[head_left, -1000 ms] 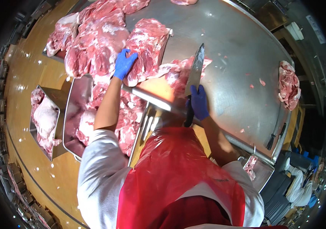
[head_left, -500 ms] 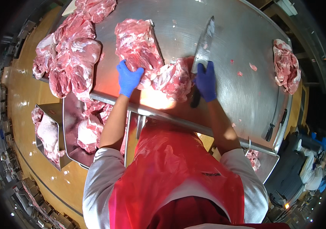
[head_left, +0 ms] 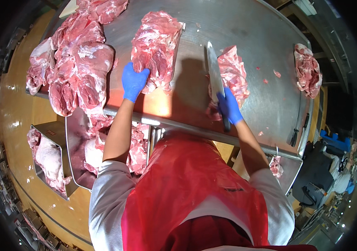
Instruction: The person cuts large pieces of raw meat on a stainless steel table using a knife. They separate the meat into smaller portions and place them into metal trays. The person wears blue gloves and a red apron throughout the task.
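Note:
My left hand [head_left: 135, 82], in a blue glove, grips the near left edge of a large slab of raw meat [head_left: 157, 48] lying on the metal table. In my right hand [head_left: 229, 107], also gloved in blue, is a long knife [head_left: 215, 67] held by its dark handle, its blade pointing away from me. The blade lies along the left side of a smaller cut of raw meat [head_left: 233, 73]; whether it touches the table is not visible. A stretch of bare, shadowed table lies between the two pieces.
Several big raw cuts [head_left: 80, 62] are heaped at the table's left edge. Metal bins of meat [head_left: 67, 154] stand below it. At the right lie another piece [head_left: 308, 71] and a dark-handled tool [head_left: 294, 137]. Small scraps dot the metal table [head_left: 266, 108].
The smaller cut has moved right and turned, away from the slab it lay against. My right hand and knife moved slightly right and nearer. The slab has shifted a little away from me.

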Motion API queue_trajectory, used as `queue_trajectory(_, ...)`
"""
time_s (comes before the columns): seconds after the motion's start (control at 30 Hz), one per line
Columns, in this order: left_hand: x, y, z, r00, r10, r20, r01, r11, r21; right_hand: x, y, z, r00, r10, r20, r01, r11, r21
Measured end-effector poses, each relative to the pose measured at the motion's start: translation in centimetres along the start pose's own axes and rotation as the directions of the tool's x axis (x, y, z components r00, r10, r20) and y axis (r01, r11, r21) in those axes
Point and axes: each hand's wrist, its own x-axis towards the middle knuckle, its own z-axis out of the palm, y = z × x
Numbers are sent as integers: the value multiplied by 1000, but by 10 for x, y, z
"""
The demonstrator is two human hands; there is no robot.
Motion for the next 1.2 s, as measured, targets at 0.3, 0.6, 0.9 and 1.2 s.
queue_trajectory(0.3, -13, -13, -17, 991, 126, 40, -132, 964, 232, -80, 10, 9, 974, 227, 5, -219, 934, 281)
queue_trajectory(0.6, -64, 77, 108, 846, 449, 286, -293, 841, -454, 109, 78, -171, 972, 135, -193, -52, 922, 383)
queue_trajectory(0.9, -80, 117, 251, 277, 154, 948, 868, 382, -316, 6, 112, -77, 982, 106, -158, 32, 725, 688)
queue_trajectory(1.2, -286, 355, 343, -265, 464, 845, 797, 599, -79, -238, 171, -271, 854, 142, -500, 429, 349, 833)
